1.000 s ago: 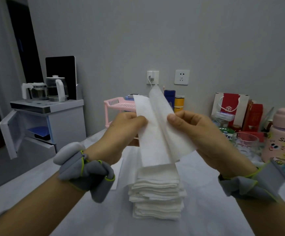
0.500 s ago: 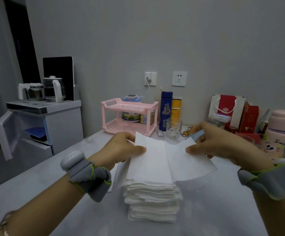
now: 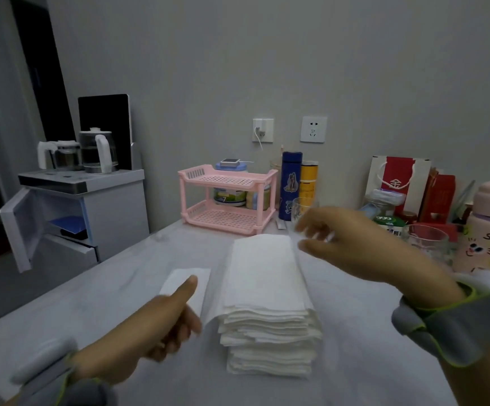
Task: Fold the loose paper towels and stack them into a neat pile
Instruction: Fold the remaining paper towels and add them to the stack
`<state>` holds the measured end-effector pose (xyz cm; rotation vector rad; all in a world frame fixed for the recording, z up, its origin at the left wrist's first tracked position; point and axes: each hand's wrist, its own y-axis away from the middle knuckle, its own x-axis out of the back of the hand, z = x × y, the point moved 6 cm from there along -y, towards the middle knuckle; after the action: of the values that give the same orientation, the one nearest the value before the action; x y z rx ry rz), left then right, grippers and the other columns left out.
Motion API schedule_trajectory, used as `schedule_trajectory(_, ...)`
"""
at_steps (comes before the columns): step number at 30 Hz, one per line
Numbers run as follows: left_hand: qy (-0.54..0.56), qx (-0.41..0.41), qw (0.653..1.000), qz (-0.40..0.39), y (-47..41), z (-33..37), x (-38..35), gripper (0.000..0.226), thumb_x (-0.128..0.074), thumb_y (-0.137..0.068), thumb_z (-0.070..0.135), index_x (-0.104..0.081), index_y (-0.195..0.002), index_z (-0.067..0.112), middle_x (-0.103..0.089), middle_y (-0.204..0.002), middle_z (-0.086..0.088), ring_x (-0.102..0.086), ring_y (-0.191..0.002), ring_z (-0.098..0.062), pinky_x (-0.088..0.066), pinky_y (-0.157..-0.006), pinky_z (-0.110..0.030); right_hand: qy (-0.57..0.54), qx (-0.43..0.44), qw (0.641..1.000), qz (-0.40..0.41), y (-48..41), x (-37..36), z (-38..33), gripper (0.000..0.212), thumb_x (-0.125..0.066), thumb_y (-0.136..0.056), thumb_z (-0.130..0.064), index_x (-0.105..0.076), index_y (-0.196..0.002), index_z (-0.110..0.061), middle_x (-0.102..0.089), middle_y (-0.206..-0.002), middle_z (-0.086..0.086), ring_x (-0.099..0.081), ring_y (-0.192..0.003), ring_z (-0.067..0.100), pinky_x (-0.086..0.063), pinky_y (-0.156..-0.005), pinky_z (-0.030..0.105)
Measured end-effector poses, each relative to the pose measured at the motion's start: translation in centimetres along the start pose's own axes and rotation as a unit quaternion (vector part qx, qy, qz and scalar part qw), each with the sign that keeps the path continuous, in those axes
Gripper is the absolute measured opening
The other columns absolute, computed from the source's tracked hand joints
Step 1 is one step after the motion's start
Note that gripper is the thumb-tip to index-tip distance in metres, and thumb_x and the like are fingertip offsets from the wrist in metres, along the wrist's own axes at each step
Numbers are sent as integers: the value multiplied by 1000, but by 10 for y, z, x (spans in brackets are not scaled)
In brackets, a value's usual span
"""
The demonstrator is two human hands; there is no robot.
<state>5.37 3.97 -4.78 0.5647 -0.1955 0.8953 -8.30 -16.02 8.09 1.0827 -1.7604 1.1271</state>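
Observation:
A tall pile of folded white paper towels (image 3: pixel 267 317) stands in the middle of the white table (image 3: pixel 91 306). Its top sheet lies flat and folded. A single flat paper towel (image 3: pixel 186 284) lies on the table just left of the pile. My left hand (image 3: pixel 156 329) hovers left of the pile's near end, thumb up, fingers loosely curled, holding nothing. My right hand (image 3: pixel 346 244) hovers at the pile's far right corner with relaxed fingers, apart from the paper. Both hands are blurred by motion.
A pink two-tier rack (image 3: pixel 227 197) stands at the back of the table, with a blue flask (image 3: pixel 291 186) and a yellow can (image 3: pixel 309 186) beside it. Glasses (image 3: pixel 425 241), a pink bottle (image 3: pixel 489 227) and red boxes (image 3: pixel 439 197) crowd the right. A kettle cabinet (image 3: pixel 91 200) stands left.
The sheet that both hands pinched has been laid folded on top of the pile and released. Both hands have drawn away from it, the left toward me, the right to the far right.

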Motion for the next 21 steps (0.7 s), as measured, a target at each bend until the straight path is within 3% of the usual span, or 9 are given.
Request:
schedule_trajectory(3,115,96,975,-167,17,-22,-21,92,-32,-59,79,-76,-80,1,-46,-48,-5,-37,-39,-15,-24,-42,-18,-37,91,995,-30,-2,-18,-32,15,-53,-90,-34,-56,-103,-40,-49,-97,-26,-50,-89,-8,-43,-74,8)
schedule_trajectory(6,228,134,947,-185,27,-28,-33,91,-38,-69,75,-72,-85,-8,-48,-54,-9,-38,-39,-17,-24,-41,-19,-22,97,993,-61,-3,-35,-35,22,-54,-91,-32,-61,-112,-33,-53,-107,-20,-46,-85,-9,-36,-71,1)
schedule_trajectory(8,293,160,924,-184,32,-29,-40,85,-43,-79,69,-63,-97,-12,-64,-69,-15,-52,-42,-22,-38,-41,-22,-8,93,992,-84,-3,-41,-33,22,-56,-91,-30,-63,-112,-31,-56,-113,-15,-45,-85,-7,-35,-70,2)
schedule_trajectory(11,381,204,879,-202,42,-28,-52,82,-49,-84,59,-43,-127,-11,-67,-103,-26,-66,-71,-33,-53,-60,-33,2,83,990,-112,-2,-47,-33,22,-58,-89,-32,-63,-111,-32,-56,-116,-12,-47,-92,-1,-38,-76,9)
schedule_trajectory(14,430,189,874,-122,42,-26,-56,60,-60,-85,40,-44,-124,-2,-68,-92,-20,-61,-74,-30,-49,-60,-35,4,79,990,-117,-1,-48,-33,22,-59,-88,-32,-63,-110,-32,-56,-116,-12,-48,-95,2,-40,-82,16)
schedule_trajectory(16,430,136,892,-26,37,-27,-49,28,-61,-88,25,-51,-97,0,-62,-81,-13,-56,-69,-24,-40,-57,-31,1,79,990,-120,-1,-50,-34,22,-59,-88,-33,-63,-110,-32,-55,-116,-12,-49,-97,3,-41,-86,18)
schedule_trajectory(18,455,83,886,34,36,-23,-40,13,-58,-90,12,-51,-81,5,-59,-78,-11,-55,-69,-20,-37,-58,-28,-2,79,989,-122,-2,-50,-34,21,-59,-89,-32,-64,-109,-32,-56,-116,-12,-50,-98,3,-42,-88,18)
schedule_trajectory(21,463,-50,876,127,34,-9,-16,5,-55,-91,6,-57,-95,4,-59,-92,-14,-58,-76,-22,-47,-68,-33,-12,87,990,-112,-5,-47,-33,21,-54,-92,-26,-64,-110,-30,-58,-112,-15,-51,-92,-3,-42,-82,10)
